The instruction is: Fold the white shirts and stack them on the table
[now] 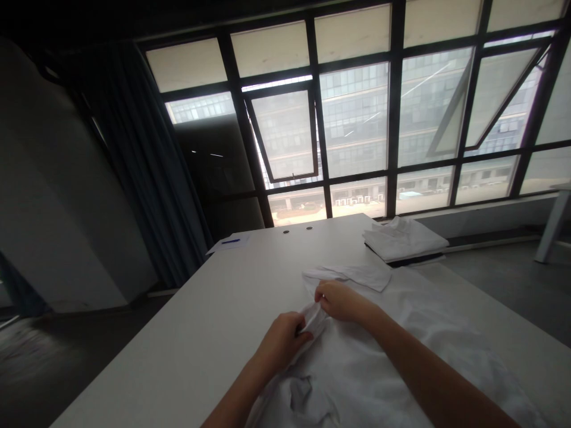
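Head view: L hand [281,343] & R hand [343,301] both pinching white shirt [357,374] on worktop [178,362]; folded white cloth [404,239] at 1 o'clock.

White table [187,333], crumpled white garment [357,380] spread across it, folded white cloth [404,239] at the far edge, paper [234,245] with a blue pen [231,241]

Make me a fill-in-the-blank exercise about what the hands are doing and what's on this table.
1. The left hand and the right hand both grip a gathered fold of the ____ garment.
2. A folded stack of white cloth sits at the far ____ corner of the table.
3. A ____ pen lies on a sheet of paper.

Missing words: white, right, blue.
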The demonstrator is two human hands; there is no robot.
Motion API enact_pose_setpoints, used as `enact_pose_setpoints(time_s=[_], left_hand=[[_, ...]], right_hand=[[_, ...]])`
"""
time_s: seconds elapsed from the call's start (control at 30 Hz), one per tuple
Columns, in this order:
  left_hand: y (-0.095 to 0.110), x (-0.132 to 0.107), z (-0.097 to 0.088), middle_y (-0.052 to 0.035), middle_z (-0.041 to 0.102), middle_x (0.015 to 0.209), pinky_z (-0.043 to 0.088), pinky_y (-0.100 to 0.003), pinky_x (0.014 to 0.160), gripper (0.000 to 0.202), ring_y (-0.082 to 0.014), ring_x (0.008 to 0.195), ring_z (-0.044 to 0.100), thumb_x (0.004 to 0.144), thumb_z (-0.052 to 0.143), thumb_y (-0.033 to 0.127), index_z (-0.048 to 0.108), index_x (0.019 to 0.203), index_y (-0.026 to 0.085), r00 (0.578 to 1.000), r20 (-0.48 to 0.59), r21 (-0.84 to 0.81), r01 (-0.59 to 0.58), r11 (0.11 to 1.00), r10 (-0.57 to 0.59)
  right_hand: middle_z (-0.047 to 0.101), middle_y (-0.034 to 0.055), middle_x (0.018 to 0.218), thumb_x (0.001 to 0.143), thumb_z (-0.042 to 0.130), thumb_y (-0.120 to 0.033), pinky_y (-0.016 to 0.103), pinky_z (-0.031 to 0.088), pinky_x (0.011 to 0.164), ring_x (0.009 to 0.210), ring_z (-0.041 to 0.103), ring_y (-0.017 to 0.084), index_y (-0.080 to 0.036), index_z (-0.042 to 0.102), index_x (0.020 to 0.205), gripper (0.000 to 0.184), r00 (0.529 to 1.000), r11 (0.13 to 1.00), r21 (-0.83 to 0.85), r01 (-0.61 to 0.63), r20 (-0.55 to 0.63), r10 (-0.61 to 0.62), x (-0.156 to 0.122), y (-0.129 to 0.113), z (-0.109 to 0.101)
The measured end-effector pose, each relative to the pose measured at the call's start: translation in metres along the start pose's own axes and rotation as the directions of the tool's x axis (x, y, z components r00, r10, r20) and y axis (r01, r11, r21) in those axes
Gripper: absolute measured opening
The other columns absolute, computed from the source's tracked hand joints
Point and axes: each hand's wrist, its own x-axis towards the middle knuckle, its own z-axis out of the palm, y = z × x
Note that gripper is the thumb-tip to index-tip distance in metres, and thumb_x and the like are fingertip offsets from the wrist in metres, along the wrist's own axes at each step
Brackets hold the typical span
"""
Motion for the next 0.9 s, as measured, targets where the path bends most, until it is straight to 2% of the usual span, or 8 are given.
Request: enact_pose_setpoints(time_s=[0.1, 0.17, 0.33, 0.47, 0.57, 0.7, 0.8, 0.9], left_hand=[[0.007, 0.000, 0.016, 0.0041, 0.061, 0.070, 0.028, -0.023, 0.059, 0.018, -0.0118, 0.064, 0.049, 0.081, 0.063, 0.028, 0.055, 0.068, 0.018, 0.999, -0.034, -0.009, 0.016, 1.000, -0.016], [0.014, -0.001, 0.027, 0.0045, 0.060, 0.069, 0.028, -0.023, 0.059, 0.018, -0.0111, 0.063, 0.048, 0.080, 0.065, 0.026, 0.054, 0.067, 0.019, 0.999, -0.050, -0.028, -0.001, 1.000, 0.000], [0.023, -0.004, 0.027, 0.0028, 0.061, 0.072, 0.031, -0.024, 0.057, 0.025, -0.0121, 0.063, 0.049, 0.081, 0.069, 0.037, 0.056, 0.068, 0.020, 0.992, -0.066, -0.119, -0.111, 0.987, 0.103], [0.003, 0.003, 0.006, -0.0005, 0.062, 0.081, 0.043, -0.027, 0.068, 0.020, -0.0167, 0.075, 0.057, 0.089, 0.060, 0.040, 0.060, 0.083, 0.021, 0.956, -0.286, -0.186, -0.119, 0.975, 0.062], [-0.022, 0.010, 0.003, -0.0044, 0.061, 0.101, 0.049, -0.033, 0.080, 0.029, -0.0217, 0.093, 0.059, 0.078, 0.072, 0.035, 0.059, 0.100, 0.022, 0.916, -0.398, -0.168, -0.125, 0.978, 0.049], [-0.038, 0.012, 0.014, -0.0041, 0.058, 0.109, 0.053, -0.031, 0.073, 0.030, -0.0185, 0.084, 0.062, 0.079, 0.069, 0.028, 0.057, 0.106, 0.024, 0.935, -0.354, -0.212, -0.075, 0.974, -0.005], [-0.034, 0.011, 0.017, -0.0043, 0.058, 0.118, 0.052, -0.028, 0.072, 0.025, -0.0145, 0.075, 0.063, 0.085, 0.062, 0.023, 0.059, 0.110, 0.026, 0.940, -0.342, -0.178, -0.046, 0.983, -0.018], [-0.026, 0.010, 0.014, -0.0028, 0.065, 0.114, 0.049, -0.027, 0.080, 0.019, -0.0165, 0.086, 0.065, 0.090, 0.057, 0.021, 0.065, 0.106, 0.027, 0.945, -0.322, -0.125, -0.094, 0.988, 0.049]], right_hand=[[0.071, 0.0071, 0.094, 0.088, 0.056, -0.032, 0.027, 0.040, 0.078, 0.087, 0.062, 0.019, -0.017, 0.070, 0.093, 0.021, 0.990, 0.991, 0.041, -0.129, -0.058, 0.131, 0.003, 0.000, 0.013], [0.071, 0.0067, 0.093, 0.081, 0.067, -0.038, 0.027, 0.039, 0.072, 0.085, 0.061, 0.019, -0.017, 0.068, 0.097, 0.027, 0.979, 0.978, 0.056, -0.203, -0.017, 0.204, 0.004, 0.000, 0.025], [0.071, 0.0056, 0.089, 0.074, 0.066, -0.016, 0.026, 0.034, 0.069, 0.083, 0.060, 0.018, -0.017, 0.069, 0.090, 0.016, 0.965, 0.965, 0.024, -0.262, 0.031, 0.261, 0.005, 0.003, 0.038], [0.071, 0.0051, 0.091, 0.080, 0.066, -0.021, 0.027, 0.035, 0.073, 0.088, 0.059, 0.018, -0.018, 0.069, 0.090, 0.010, 0.965, 0.966, 0.023, -0.259, -0.026, 0.260, 0.007, 0.003, 0.028], [0.072, 0.0052, 0.090, 0.083, 0.069, -0.028, 0.027, 0.036, 0.077, 0.089, 0.061, 0.019, -0.019, 0.071, 0.089, 0.010, 0.972, 0.972, 0.012, -0.234, -0.034, 0.234, 0.008, -0.002, 0.023], [0.073, 0.0079, 0.093, 0.087, 0.069, -0.032, 0.029, 0.039, 0.081, 0.094, 0.063, 0.022, -0.018, 0.073, 0.091, 0.015, 0.984, 0.982, -0.067, -0.177, -0.038, 0.175, 0.008, -0.010, 0.027], [0.074, 0.0092, 0.096, 0.090, 0.066, -0.032, 0.030, 0.041, 0.084, 0.096, 0.064, 0.023, -0.018, 0.074, 0.095, 0.018, 0.991, 0.982, -0.133, -0.133, -0.008, 0.133, 0.008, -0.013, 0.031], [0.074, 0.0097, 0.097, 0.094, 0.060, -0.032, 0.030, 0.043, 0.084, 0.096, 0.065, 0.023, -0.017, 0.074, 0.097, 0.020, 0.993, 0.979, -0.170, -0.114, 0.010, 0.118, 0.008, -0.016, 0.033]])
